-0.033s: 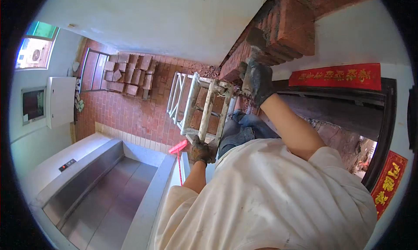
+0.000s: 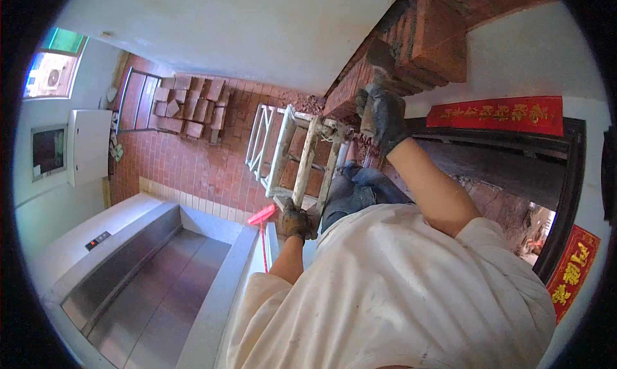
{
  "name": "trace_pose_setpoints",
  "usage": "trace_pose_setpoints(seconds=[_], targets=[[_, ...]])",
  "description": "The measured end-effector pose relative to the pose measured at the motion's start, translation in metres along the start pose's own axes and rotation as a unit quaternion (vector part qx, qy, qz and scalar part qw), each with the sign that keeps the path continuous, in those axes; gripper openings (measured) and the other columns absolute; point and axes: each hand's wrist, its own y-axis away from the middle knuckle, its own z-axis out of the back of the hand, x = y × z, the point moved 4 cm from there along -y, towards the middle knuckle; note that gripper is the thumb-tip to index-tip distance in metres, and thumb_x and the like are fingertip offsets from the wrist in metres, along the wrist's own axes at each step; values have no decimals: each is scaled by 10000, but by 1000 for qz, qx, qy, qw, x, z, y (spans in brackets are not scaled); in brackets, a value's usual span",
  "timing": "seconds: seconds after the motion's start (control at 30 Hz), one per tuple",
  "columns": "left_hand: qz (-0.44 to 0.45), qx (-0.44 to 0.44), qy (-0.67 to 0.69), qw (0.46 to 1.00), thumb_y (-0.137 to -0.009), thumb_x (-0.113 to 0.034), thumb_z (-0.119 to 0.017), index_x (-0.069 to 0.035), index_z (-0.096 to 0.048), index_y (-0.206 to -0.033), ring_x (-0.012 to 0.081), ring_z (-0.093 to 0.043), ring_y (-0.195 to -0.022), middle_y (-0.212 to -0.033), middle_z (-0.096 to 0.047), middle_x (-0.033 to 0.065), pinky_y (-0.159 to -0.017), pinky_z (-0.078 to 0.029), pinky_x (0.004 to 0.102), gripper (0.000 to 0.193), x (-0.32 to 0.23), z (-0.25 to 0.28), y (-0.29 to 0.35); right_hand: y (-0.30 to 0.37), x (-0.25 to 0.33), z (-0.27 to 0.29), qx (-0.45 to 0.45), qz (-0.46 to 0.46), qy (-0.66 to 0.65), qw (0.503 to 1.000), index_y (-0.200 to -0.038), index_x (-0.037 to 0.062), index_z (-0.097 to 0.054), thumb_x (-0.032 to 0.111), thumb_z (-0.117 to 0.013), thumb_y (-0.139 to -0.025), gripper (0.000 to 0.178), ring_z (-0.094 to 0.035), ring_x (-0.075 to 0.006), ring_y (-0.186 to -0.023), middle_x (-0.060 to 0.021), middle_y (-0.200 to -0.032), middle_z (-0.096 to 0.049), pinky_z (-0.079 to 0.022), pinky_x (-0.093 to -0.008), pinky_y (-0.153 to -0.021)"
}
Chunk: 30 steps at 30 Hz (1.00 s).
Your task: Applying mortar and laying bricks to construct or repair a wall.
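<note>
My right hand point(image 2: 388, 117), in a dirty dark glove, is raised beside a wall of red bricks point(image 2: 434, 41) at the upper right. Its fingers are closed on what looks like a mortar-caked trowel, whose dark grey blade point(image 2: 380, 53) lies against the brickwork. The glove hides part of the handle. Lower down, my left hand point(image 2: 297, 222), in a brown and dark glove, is wrapped round the end of a paint-spattered white metal frame point(image 2: 280, 153). Worn boards point(image 2: 306, 153) lie along that frame, close to my legs.
Loose bricks point(image 2: 189, 108) are stacked on the red tiled floor point(image 2: 193, 170), near a metal rail point(image 2: 137, 99). An elevator door point(image 2: 173, 292) stands at lower left, a pink broom point(image 2: 261, 215) beside it. A dark doorway frame point(image 2: 575, 170) with red banners point(image 2: 495, 115) is at right.
My right hand has shifted very slightly, staying by the bricks with its grip unchanged. My left hand stays on the frame.
</note>
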Motion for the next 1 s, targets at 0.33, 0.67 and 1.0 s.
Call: trace_pose_setpoints(seconds=[0.33, 0.67, 1.0], targets=[[0, 48, -31, 998, -755, -132, -541, -68, -468, -1218, 335, -566, -977, -1067, -594, 163, -844, -445, 376, 473, -22, 21, 11, 26, 102, -11, -23, -273, -232, 933, -996, 107, -561, 178, -534, -869, 148, -581, -103, -635, -43, -815, -599, -484, -228, -498], [30, -37, 112, 993, -702, -130, -583, -54, -513, -1208, 335, -572, -984, -1074, -598, 175, -854, -450, 376, 517, -3, 5, 6, 0, 112, -21, -46, -196, -167, 965, -953, 73, -553, 178, -507, -884, 134, -528, -121, -602, -17, -753, -556, -455, -241, -493], [18, -13, 83, 996, -683, -126, -628, -21, -501, -1190, 332, -555, -1023, -1138, -562, 192, -882, -433, 369, 533, -10, 10, 5, 40, 29, -37, -61, -275, -47, 958, -816, 60, -547, 192, -607, -798, 146, -557, -147, -596, -55, -719, -585, -449, -275, -514]])
